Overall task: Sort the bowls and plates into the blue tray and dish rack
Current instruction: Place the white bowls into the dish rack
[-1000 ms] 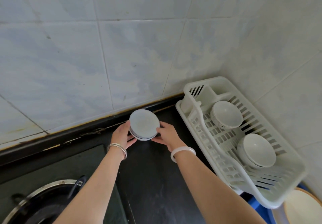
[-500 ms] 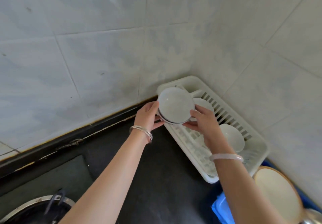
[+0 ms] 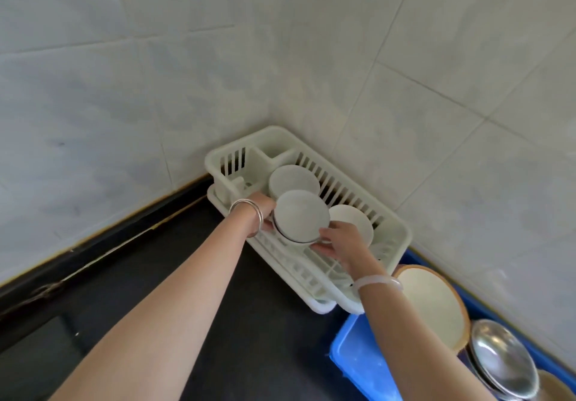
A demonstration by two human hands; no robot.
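A small stack of white bowls (image 3: 300,217) is held over the white dish rack (image 3: 393,231) in the wall corner. My left hand (image 3: 264,210) grips its left rim and my right hand (image 3: 342,241) grips its right lower rim. Two more white bowls sit in the rack, one behind the stack (image 3: 294,178) and one to its right (image 3: 355,220), partly hidden by my right hand. The blue tray (image 3: 361,360) lies at the lower right and holds a brown-rimmed white plate (image 3: 431,302) and a steel plate (image 3: 501,361), both standing on edge.
The dark countertop (image 3: 243,322) spreads under my arms. Grey tiled walls (image 3: 187,73) meet in a corner right behind the rack. The rack's cutlery compartment (image 3: 237,163) is at its far left end.
Both hands carried the bowl stack from the countertop by the wall rightward to above the rack. The view swung right, bringing the blue tray and its plates into sight.
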